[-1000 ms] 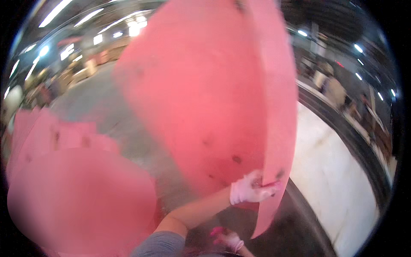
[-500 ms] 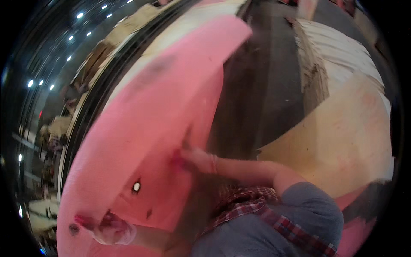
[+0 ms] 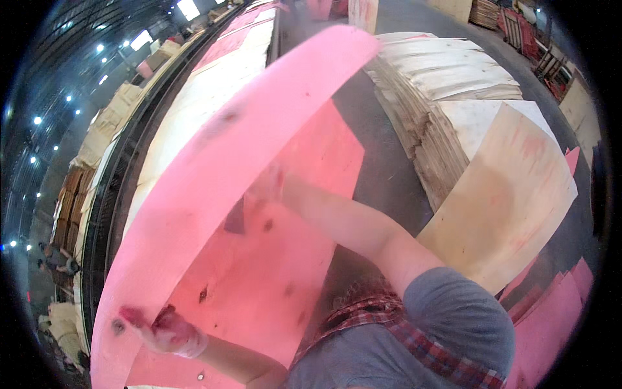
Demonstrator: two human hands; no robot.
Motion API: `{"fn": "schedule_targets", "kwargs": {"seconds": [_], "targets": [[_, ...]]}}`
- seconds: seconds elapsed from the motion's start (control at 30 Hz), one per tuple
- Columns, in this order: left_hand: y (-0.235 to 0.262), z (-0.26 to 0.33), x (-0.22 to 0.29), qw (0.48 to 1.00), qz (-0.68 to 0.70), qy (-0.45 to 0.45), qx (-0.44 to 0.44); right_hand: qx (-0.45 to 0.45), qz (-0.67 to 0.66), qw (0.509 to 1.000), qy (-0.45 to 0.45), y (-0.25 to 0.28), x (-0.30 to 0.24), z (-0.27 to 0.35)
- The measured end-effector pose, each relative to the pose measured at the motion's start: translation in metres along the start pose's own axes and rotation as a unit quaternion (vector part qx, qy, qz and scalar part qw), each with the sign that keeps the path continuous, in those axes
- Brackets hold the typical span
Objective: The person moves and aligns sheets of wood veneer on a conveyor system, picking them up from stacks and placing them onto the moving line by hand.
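- Head view: a large pink sheet [image 3: 220,162] stood aslant before the person, its lighter strip overlapping a darker pink face; whether that was one curled sheet or two could not be told.
- Left hand [image 3: 172,334], gloved and stained pink, was closed on the sheet's edge near its lower end, thumb over the lighter side.
- Right hand [image 3: 264,185] was farther up, against the darker face beside the strip's edge; blur hid its fingers, so how firmly it gripped could not be told.
- Step in hand, as far as could be judged: supporting and steering the sheet with both hands.
- Next move seemed to call for keeping the hands well apart and level, so the sheet would not buckle or catch.
- Close by on the right lay a tan sheet [image 3: 499,207] and a stack of pale sheets [image 3: 453,71].
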State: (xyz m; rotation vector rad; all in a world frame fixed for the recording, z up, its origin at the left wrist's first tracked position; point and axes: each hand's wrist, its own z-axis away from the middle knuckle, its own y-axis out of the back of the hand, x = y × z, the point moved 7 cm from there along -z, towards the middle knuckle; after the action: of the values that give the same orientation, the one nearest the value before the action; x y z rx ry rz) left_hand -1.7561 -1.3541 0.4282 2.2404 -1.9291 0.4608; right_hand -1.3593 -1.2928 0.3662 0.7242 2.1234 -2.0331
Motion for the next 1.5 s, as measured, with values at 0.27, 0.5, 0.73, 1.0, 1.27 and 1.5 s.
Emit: {"fn": "schedule_targets", "kwargs": {"seconds": [0.27,0.5,0.73,1.0,1.27,1.5], "targets": [[-0.289,-0.002,-0.074,0.931,-0.307,-0.184,-0.072,0.075,0.078,0.989,0.101,0.127,-0.164,-0.162],[-0.423,-0.031,-0.222,0.960,-0.011,0.219,0.173,0.031,0.102,0.991,0.085,0.162,-0.275,-0.354],[-0.588,-0.047,-0.352,0.900,0.214,0.290,0.244,-0.002,0.176,0.983,0.059,0.197,-0.390,-0.559],[-0.811,-0.038,-0.531,0.884,0.286,0.317,0.190,-0.031,0.207,0.972,0.106,0.240,-0.532,-0.778],[-1.069,-0.096,-0.659,0.937,0.079,0.320,0.112,-0.045,0.184,0.975,0.115,0.297,-0.674,-1.011],[-1.187,-0.138,-0.741,0.967,-0.187,0.103,0.141,-0.047,0.188,0.981,0.000,0.361,-0.680,-1.249]]}}
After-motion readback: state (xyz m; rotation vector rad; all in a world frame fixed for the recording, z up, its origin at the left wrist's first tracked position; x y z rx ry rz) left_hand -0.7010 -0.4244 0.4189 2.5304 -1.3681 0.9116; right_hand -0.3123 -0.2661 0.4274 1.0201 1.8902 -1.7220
